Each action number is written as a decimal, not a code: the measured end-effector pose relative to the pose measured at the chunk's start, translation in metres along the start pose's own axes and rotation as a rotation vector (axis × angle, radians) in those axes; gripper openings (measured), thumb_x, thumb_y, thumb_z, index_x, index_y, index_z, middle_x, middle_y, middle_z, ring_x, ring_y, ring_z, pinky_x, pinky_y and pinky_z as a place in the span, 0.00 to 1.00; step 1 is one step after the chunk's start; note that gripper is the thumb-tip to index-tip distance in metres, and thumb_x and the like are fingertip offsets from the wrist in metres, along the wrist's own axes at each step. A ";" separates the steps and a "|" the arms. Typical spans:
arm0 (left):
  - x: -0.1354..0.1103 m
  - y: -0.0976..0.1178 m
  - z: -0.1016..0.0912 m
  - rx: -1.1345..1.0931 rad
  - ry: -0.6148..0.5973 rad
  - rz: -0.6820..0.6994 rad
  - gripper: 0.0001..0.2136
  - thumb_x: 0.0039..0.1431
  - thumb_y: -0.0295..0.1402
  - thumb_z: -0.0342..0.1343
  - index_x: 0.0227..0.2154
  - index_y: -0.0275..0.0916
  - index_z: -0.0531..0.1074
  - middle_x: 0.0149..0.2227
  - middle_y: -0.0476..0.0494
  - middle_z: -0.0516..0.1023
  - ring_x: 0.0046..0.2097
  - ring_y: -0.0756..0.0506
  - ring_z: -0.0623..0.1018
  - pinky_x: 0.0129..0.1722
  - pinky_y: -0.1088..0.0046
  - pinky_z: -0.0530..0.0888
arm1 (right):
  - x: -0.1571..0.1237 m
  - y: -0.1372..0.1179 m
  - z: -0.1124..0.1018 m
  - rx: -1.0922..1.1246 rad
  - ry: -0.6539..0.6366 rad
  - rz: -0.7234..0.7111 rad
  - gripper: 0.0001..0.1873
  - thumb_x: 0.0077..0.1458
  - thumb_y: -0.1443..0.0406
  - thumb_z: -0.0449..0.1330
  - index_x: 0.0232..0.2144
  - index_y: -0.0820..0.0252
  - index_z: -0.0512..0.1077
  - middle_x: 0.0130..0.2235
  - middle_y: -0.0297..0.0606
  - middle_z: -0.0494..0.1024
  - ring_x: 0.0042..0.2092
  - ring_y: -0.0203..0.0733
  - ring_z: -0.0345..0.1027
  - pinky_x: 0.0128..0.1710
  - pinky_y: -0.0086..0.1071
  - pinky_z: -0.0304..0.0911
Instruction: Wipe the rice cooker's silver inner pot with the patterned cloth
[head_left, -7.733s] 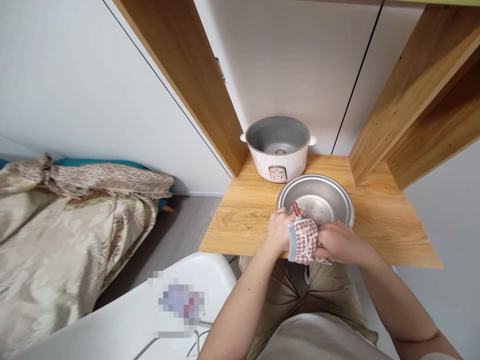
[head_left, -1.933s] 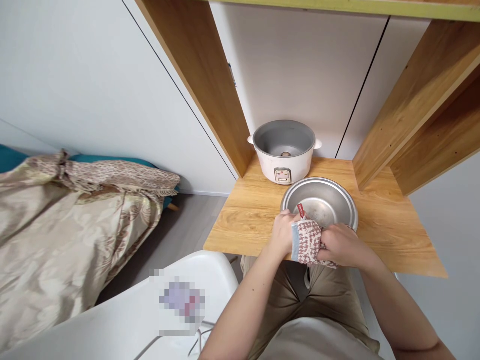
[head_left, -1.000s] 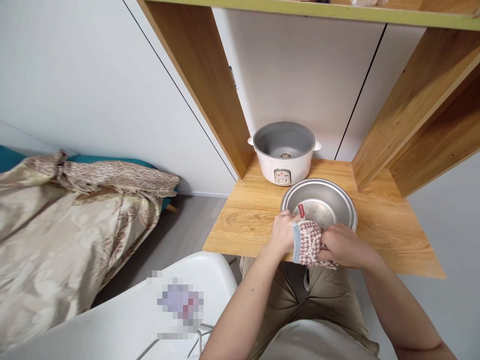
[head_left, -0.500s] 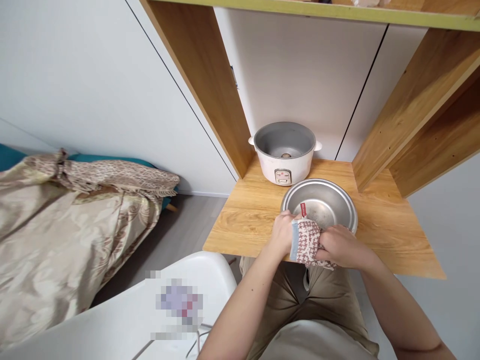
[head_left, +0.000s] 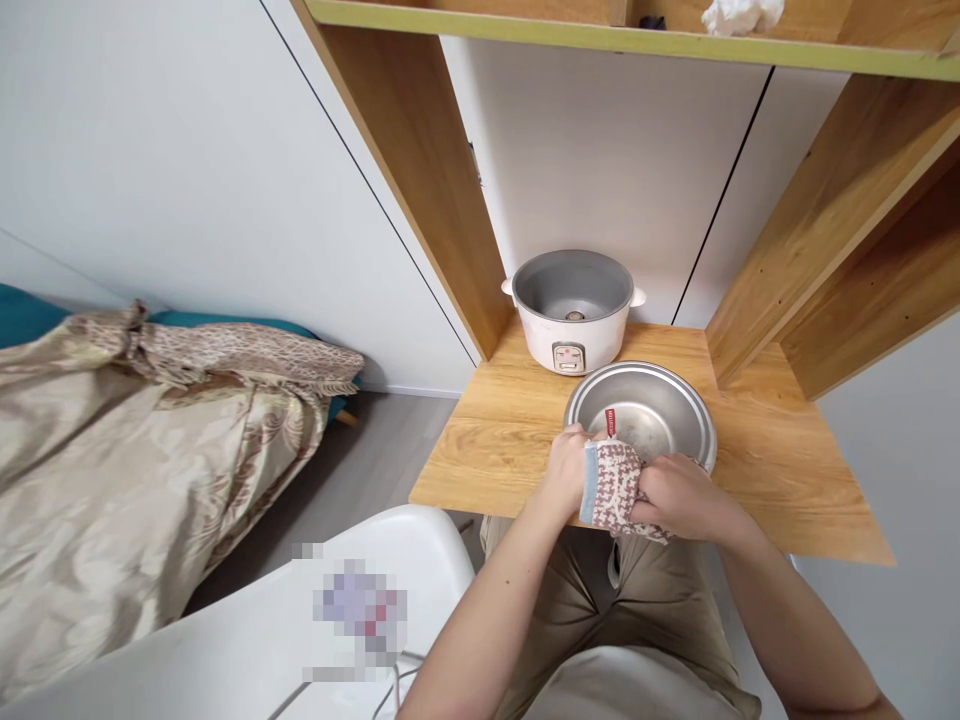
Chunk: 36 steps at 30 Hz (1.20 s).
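A steel inner pot (head_left: 652, 415) sits on the wooden shelf-table (head_left: 495, 440) in front of me. My left hand (head_left: 564, 470) grips its near-left rim. My right hand (head_left: 679, 495) presses a brown-and-white patterned cloth (head_left: 611, 485) with a red tag against the pot's near side. Behind the pot stands a white rice cooker body (head_left: 574, 310), open and without its inner pot.
Wooden side panels rise left (head_left: 409, 160) and right (head_left: 817, 220) of the table. An upper shelf (head_left: 600, 35) holds a crumpled white item (head_left: 742, 15). A bed with a beige cover (head_left: 142, 440) lies to the left. A white chair (head_left: 247, 630) is near my left arm.
The hands and cloth stay at the pot's near rim with only small shifts. The view has tilted upward a little, bringing the upper shelf into sight.
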<state>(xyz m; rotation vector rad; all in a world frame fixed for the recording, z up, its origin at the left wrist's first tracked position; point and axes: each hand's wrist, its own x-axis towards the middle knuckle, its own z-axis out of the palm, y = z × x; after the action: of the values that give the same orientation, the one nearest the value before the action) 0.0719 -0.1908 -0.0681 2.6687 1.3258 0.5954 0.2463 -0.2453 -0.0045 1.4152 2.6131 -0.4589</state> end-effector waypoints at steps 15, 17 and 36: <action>-0.002 0.004 -0.005 0.038 0.027 0.032 0.08 0.52 0.37 0.51 0.27 0.39 0.72 0.17 0.47 0.70 0.21 0.46 0.66 0.30 0.68 0.61 | -0.003 0.009 -0.007 0.010 -0.029 -0.023 0.20 0.56 0.51 0.54 0.28 0.60 0.75 0.29 0.38 0.77 0.27 0.36 0.63 0.27 0.31 0.45; -0.002 0.004 -0.005 0.042 0.025 0.025 0.08 0.52 0.36 0.51 0.25 0.39 0.71 0.16 0.47 0.70 0.21 0.47 0.66 0.30 0.68 0.62 | -0.003 0.009 -0.007 0.004 -0.028 -0.019 0.20 0.56 0.50 0.54 0.29 0.60 0.75 0.29 0.38 0.77 0.27 0.36 0.64 0.26 0.31 0.45; 0.000 -0.001 0.003 -0.036 0.039 -0.002 0.14 0.60 0.34 0.46 0.23 0.38 0.72 0.16 0.47 0.69 0.20 0.48 0.63 0.27 0.69 0.60 | 0.000 -0.004 0.002 -0.043 0.009 0.046 0.23 0.58 0.49 0.52 0.28 0.59 0.75 0.30 0.41 0.79 0.29 0.39 0.70 0.26 0.32 0.46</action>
<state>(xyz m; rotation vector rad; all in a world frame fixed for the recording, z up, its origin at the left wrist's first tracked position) 0.0720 -0.1897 -0.0712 2.6401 1.3143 0.6677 0.2436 -0.2479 -0.0052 1.4639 2.5748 -0.3898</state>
